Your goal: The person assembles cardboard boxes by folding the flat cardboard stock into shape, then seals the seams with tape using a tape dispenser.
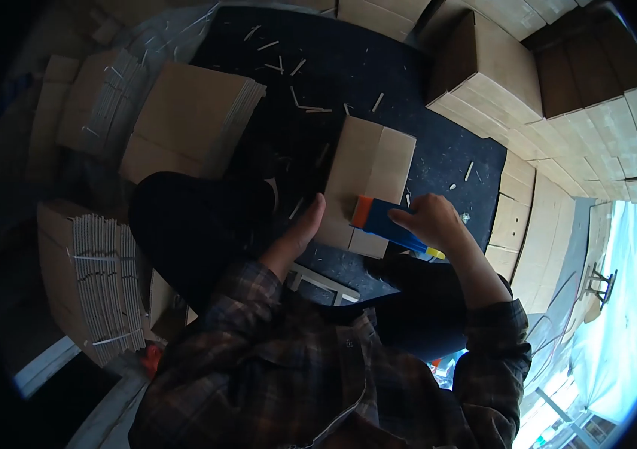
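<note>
A closed cardboard box (369, 161) with a center seam stands on the dark floor covering between my legs. My right hand (438, 222) is closed around a blue tool with an orange front end and a yellow rear tip (389, 218). The tool lies across the near part of the box top, its orange end close over the cardboard. Beside the box's left edge is my left hand (305, 224), fingers stretched out together and palm turned toward the box, holding nothing. The kind of tool I cannot tell.
Flat cardboard stacks (176, 123) lie to the left, with a strapped bundle (105, 277) nearer me. Built-up cartons (483, 75) are piled at the right. Cardboard strips (297, 67) litter the dark floor covering (401, 67). A bright plastic sheet (622, 299) hangs at the far right.
</note>
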Action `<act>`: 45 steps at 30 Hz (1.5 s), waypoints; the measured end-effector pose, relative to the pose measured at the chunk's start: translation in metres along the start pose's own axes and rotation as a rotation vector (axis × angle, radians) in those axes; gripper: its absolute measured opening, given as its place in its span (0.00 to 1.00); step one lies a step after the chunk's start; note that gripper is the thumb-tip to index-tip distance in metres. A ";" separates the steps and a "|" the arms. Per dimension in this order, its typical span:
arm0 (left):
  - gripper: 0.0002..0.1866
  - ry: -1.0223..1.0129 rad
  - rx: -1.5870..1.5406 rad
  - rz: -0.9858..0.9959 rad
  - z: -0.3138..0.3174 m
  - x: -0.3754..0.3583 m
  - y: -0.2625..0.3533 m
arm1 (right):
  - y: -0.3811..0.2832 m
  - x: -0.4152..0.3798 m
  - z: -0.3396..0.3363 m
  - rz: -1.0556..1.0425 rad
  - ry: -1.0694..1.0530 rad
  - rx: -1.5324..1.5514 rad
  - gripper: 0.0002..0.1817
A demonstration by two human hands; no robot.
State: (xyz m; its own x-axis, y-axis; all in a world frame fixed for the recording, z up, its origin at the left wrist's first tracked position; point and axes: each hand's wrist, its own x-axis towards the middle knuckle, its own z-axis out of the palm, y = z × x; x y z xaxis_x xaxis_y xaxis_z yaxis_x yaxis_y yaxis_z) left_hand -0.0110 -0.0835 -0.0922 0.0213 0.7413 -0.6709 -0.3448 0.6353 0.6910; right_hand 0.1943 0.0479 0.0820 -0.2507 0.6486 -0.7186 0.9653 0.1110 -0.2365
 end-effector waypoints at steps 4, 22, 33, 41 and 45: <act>0.51 0.092 0.320 0.328 0.007 -0.015 0.006 | 0.003 0.000 0.001 -0.009 -0.008 0.011 0.27; 0.68 0.059 1.397 0.695 0.049 -0.007 0.049 | 0.084 -0.028 -0.013 -0.213 -0.093 0.283 0.24; 0.68 0.047 1.486 0.639 0.052 -0.009 0.051 | 0.192 -0.027 0.007 -0.079 0.016 0.294 0.20; 0.69 0.037 1.521 0.647 0.049 -0.004 0.047 | 0.173 0.027 0.034 -0.025 -0.106 0.238 0.25; 0.69 0.035 1.526 0.657 0.047 -0.005 0.048 | 0.147 0.048 0.042 -0.040 -0.148 0.221 0.27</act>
State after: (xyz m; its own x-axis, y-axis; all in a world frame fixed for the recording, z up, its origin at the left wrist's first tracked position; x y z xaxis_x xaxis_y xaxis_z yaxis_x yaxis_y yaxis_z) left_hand 0.0168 -0.0463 -0.0435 0.2267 0.9592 -0.1690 0.8898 -0.1334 0.4364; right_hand 0.3211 0.0633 -0.0148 -0.3125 0.5279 -0.7897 0.9187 -0.0434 -0.3925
